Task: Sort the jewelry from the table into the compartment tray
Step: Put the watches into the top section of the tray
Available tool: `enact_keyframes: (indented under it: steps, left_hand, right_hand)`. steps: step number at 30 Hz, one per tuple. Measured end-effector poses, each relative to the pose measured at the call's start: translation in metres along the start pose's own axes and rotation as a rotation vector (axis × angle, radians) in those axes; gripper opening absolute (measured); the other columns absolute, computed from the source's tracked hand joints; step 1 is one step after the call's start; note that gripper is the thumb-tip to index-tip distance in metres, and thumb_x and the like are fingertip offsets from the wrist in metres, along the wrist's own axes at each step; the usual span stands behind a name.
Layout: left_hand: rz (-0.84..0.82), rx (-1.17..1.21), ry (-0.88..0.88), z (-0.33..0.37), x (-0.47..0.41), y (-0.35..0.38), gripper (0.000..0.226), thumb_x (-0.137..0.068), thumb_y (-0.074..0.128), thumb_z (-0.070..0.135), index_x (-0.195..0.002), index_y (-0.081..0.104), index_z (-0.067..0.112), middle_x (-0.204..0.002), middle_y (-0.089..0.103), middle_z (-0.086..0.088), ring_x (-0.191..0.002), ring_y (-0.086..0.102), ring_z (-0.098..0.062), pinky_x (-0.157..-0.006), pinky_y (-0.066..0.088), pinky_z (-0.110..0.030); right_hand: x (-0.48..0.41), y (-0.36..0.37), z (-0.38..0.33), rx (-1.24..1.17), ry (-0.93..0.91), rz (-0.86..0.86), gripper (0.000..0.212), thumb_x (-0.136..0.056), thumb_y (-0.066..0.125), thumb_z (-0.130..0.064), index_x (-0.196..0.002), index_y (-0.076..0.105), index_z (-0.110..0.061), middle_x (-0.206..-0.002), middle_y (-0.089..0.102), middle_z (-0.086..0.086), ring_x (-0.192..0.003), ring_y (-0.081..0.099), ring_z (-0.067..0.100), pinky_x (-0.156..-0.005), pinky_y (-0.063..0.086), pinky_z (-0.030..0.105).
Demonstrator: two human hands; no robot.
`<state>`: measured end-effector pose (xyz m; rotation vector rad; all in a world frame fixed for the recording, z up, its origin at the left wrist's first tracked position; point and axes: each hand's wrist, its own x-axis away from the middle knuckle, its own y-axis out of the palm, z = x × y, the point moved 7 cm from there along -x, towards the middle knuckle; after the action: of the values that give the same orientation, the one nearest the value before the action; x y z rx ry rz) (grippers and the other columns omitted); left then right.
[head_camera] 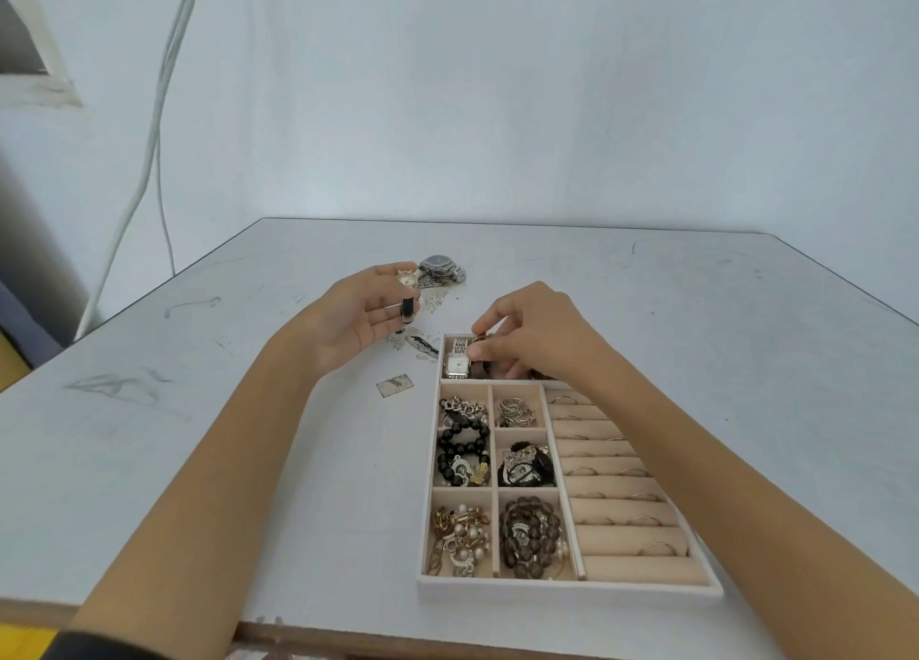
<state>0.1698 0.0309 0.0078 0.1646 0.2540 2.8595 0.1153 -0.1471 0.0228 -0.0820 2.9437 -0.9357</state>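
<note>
Fingers [492, 320] of the right hand [537, 333] are shown curled down into the far compartment of the tray [567, 591]. Thumb and forefinger are pinched on a brown piece [479, 338] that cannot be identified. Just left of these fingertips, in the same compartment, a silver watch [457, 361] is laid flat. Nearer than the fingers, smaller compartments are filled with a silver chain [462, 406] and black beads [460, 443], a heap of rings [517, 411], a black and silver ornament [527, 463], gold chains with pearls [460, 537] and brown beads [532, 535]. Beside the right forearm, thin rings are carried on padded rolls [621, 540]. The left hand [358, 316] is held left of the tray, its fingers loosely curled round a gold watch [408, 291] with a black strap. Beyond those fingers a grey watch [440, 265] is seen on the table [199, 460]; below them small pieces [420, 345] are scattered.
</note>
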Motion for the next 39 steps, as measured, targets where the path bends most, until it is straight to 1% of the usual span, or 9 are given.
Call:
enact_keyframes:
  steps: [4, 8, 12, 16, 20, 26, 30, 35, 39]
  left_hand:
    - [0.009, -0.017, 0.0, -0.001, -0.001, -0.002, 0.035, -0.087, 0.058, 0.003, -0.119, 0.059, 0.014, -0.106, 0.06, -0.015, -0.097, 0.058, -0.025, -0.1, 0.047, -0.036]
    - [0.009, -0.036, -0.008, -0.002, -0.002, -0.002, 0.035, -0.087, 0.057, 0.004, -0.12, 0.059, 0.016, -0.108, 0.06, -0.014, -0.098, 0.058, -0.024, -0.099, 0.048, -0.034]
    - [-0.002, -0.06, -0.013, -0.003, -0.002, -0.001, 0.035, -0.087, 0.057, 0.004, -0.12, 0.06, 0.016, -0.109, 0.061, -0.014, -0.098, 0.058, -0.023, -0.094, 0.05, -0.032]
    - [-0.01, -0.073, -0.014, -0.003, -0.001, 0.0, 0.033, -0.087, 0.057, 0.004, -0.117, 0.061, 0.018, -0.107, 0.061, -0.012, -0.097, 0.058, -0.021, -0.085, 0.053, -0.026]
    - [-0.012, -0.071, -0.019, -0.004, -0.002, -0.001, 0.034, -0.086, 0.058, 0.004, -0.116, 0.061, 0.019, -0.109, 0.061, -0.012, -0.098, 0.059, -0.021, -0.09, 0.052, -0.029]
    - [-0.026, -0.067, -0.013, -0.003, -0.001, 0.001, 0.032, -0.086, 0.057, 0.001, -0.113, 0.062, 0.017, -0.107, 0.058, -0.012, -0.096, 0.058, -0.023, -0.09, 0.053, -0.029]
    - [-0.027, -0.083, -0.015, -0.004, -0.001, 0.003, 0.031, -0.087, 0.056, 0.001, -0.113, 0.062, 0.017, -0.107, 0.058, -0.011, -0.097, 0.058, -0.023, -0.092, 0.051, -0.03]
    - [-0.034, -0.107, -0.017, -0.004, -0.002, 0.004, 0.032, -0.087, 0.056, 0.001, -0.114, 0.062, 0.018, -0.107, 0.057, -0.009, -0.098, 0.058, -0.022, -0.093, 0.051, -0.029]
    - [-0.036, -0.11, -0.016, -0.005, -0.002, 0.004, 0.033, -0.087, 0.057, 0.001, -0.115, 0.062, 0.018, -0.108, 0.058, -0.009, -0.099, 0.059, -0.022, -0.089, 0.053, -0.027]
  right_hand:
    - [0.003, -0.001, 0.001, -0.064, 0.028, -0.019, 0.026, -0.075, 0.079, -0.007, -0.099, 0.07, -0.004, -0.077, 0.069, 0.013, -0.065, 0.07, 0.029, -0.076, 0.059, 0.038]
    - [0.006, -0.001, 0.0, -0.091, 0.026, -0.032, 0.027, -0.077, 0.076, -0.001, -0.102, 0.069, -0.001, -0.077, 0.064, 0.011, -0.07, 0.071, 0.032, -0.069, 0.06, 0.029]
    - [0.008, -0.001, -0.001, -0.052, 0.007, -0.004, 0.027, -0.076, 0.076, 0.0, -0.103, 0.069, 0.001, -0.074, 0.061, 0.005, -0.051, 0.066, 0.016, -0.061, 0.059, 0.021]
    - [0.008, -0.003, -0.002, 0.028, -0.016, 0.03, 0.021, -0.076, 0.078, -0.007, -0.095, 0.071, -0.002, -0.07, 0.064, 0.003, -0.053, 0.067, 0.016, -0.063, 0.058, 0.024]
    - [0.009, -0.003, -0.008, 0.198, -0.066, 0.035, 0.011, -0.076, 0.079, -0.017, -0.08, 0.074, -0.008, -0.069, 0.072, 0.008, -0.055, 0.067, 0.014, -0.06, 0.053, 0.02]
    - [0.012, -0.006, -0.008, 0.219, -0.027, -0.109, 0.011, -0.082, 0.073, -0.017, -0.089, 0.077, -0.011, -0.082, 0.074, 0.007, -0.054, 0.061, 0.004, -0.053, 0.046, 0.008]
    - [0.012, -0.002, -0.009, 0.221, -0.056, -0.088, 0.01, -0.079, 0.076, -0.016, -0.088, 0.077, -0.011, -0.084, 0.075, 0.009, -0.053, 0.058, 0.004, -0.058, 0.049, 0.011]
    - [0.012, 0.003, -0.015, 0.259, -0.109, -0.03, 0.006, -0.076, 0.078, -0.018, -0.079, 0.076, -0.014, -0.082, 0.074, 0.008, -0.068, 0.063, 0.013, -0.08, 0.056, 0.034]
    - [0.012, 0.004, -0.017, 0.277, -0.126, -0.012, 0.009, -0.073, 0.08, -0.018, -0.079, 0.075, -0.012, -0.077, 0.072, 0.008, -0.076, 0.066, 0.021, -0.082, 0.056, 0.041]
